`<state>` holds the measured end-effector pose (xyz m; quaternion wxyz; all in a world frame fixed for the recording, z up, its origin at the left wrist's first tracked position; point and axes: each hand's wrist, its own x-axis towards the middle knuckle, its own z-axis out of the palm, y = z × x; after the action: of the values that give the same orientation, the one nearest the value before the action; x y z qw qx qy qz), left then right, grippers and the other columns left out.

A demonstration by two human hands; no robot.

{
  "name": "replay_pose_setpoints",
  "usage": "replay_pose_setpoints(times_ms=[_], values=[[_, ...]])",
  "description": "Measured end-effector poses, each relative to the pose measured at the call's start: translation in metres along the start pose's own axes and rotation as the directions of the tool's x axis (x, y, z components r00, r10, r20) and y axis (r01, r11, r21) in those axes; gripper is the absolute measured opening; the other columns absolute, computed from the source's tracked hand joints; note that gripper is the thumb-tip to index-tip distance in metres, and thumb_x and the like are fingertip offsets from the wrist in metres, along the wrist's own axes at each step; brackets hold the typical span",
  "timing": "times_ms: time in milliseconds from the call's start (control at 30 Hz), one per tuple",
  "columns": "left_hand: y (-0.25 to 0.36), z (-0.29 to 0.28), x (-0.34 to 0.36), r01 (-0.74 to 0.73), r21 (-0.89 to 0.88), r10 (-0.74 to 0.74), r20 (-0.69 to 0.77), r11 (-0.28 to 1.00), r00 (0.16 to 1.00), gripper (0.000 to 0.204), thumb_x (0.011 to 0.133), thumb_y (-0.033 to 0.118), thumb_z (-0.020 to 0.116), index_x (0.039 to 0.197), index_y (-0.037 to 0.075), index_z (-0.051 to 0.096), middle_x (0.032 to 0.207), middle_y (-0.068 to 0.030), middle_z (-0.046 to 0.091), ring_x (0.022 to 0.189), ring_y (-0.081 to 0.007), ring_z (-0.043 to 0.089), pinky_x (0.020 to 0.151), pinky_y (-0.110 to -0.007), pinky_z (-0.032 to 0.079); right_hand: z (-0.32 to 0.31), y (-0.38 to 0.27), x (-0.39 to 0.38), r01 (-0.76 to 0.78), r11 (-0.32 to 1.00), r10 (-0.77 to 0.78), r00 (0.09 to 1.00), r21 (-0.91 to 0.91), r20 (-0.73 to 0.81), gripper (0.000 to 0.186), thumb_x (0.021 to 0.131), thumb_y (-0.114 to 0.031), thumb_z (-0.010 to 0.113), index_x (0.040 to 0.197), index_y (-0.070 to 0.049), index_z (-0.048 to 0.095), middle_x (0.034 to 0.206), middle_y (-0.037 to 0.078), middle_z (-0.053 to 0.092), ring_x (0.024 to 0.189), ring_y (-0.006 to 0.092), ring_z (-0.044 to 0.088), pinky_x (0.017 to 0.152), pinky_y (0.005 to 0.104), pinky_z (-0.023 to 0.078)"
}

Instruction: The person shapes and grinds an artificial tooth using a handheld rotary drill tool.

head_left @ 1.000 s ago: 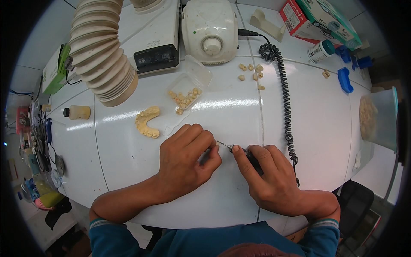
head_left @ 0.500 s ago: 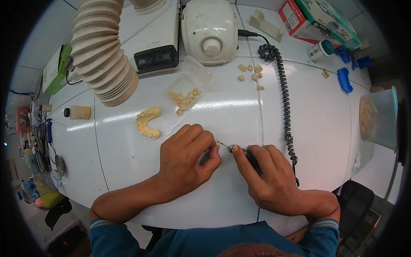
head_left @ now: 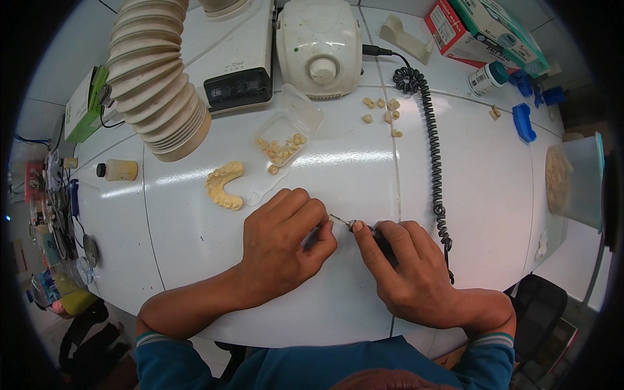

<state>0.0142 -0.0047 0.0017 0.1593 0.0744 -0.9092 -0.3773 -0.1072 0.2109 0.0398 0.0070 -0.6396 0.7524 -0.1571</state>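
My left hand is closed in a pinch, with thumb and forefinger together. Whatever small piece lies between those fingertips is mostly hidden. My right hand wraps round a dark rotary handpiece, whose thin metal bur points left and reaches the left fingertips. From the handpiece a black coiled cord runs up to a white control unit with a round knob. Beyond my left hand lies a yellowish dental arch model. A clear open box holds several small tooth-coloured crowns.
Several loose crowns lie at the back, left of the cord. A ribbed suction hose hangs at the back left near a small bottle. Boxes, blue pieces and a translucent tub stand at the right.
Both hands and the handpiece hold almost the same position. At the lower left edge, beyond the table, a dark shape has shifted and shows larger.
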Motion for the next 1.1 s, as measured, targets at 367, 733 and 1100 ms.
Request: replay_pose_setpoints(times_ms=[367, 733, 1100], values=[[-0.0001, 0.0001, 0.0020, -0.009, -0.014, 0.009, -0.012, 1.000, 1.000, 0.018, 0.080, -0.003, 0.085, 0.086, 0.003, 0.068, 0.082, -0.0098, 0.062, 0.072, -0.0272, 0.063, 0.065, -0.040, 0.049, 0.0004, 0.0004, 0.0009, 0.008, 1.000, -0.008, 1.000, -0.002, -0.016, 0.049, 0.091, -0.002, 0.071, 0.138, 0.012, 0.075, 0.105, 0.021, 0.064, 0.087, 0.0277, 0.062, 0.073, 0.0367, 0.057], [-0.0002, -0.0003, 0.0015, -0.005, -0.006, 0.005, -0.005, 1.000, 1.000, 0.018, 0.080, -0.003, 0.084, 0.085, 0.004, 0.068, 0.081, -0.0093, 0.062, 0.072, -0.0270, 0.063, 0.065, -0.040, 0.049, 0.0017, 0.0009, 0.0001, 0.013, 1.000, -0.013, 1.000, -0.007, -0.010, 0.049, 0.092, -0.001, 0.070, 0.139, 0.012, 0.074, 0.105, 0.022, 0.065, 0.087, 0.0280, 0.063, 0.073, 0.0367, 0.057], [-0.0008, 0.0003, 0.0009, -0.003, -0.005, 0.003, -0.002, 1.000, 1.000, 0.018, 0.080, -0.003, 0.085, 0.085, 0.004, 0.068, 0.081, -0.0090, 0.063, 0.073, -0.0268, 0.063, 0.065, -0.040, 0.049, 0.0026, 0.0006, 0.0000, 0.014, 1.000, -0.014, 1.000, -0.006, -0.013, 0.049, 0.092, -0.001, 0.071, 0.140, 0.012, 0.074, 0.105, 0.022, 0.065, 0.087, 0.0276, 0.063, 0.072, 0.0366, 0.056]])
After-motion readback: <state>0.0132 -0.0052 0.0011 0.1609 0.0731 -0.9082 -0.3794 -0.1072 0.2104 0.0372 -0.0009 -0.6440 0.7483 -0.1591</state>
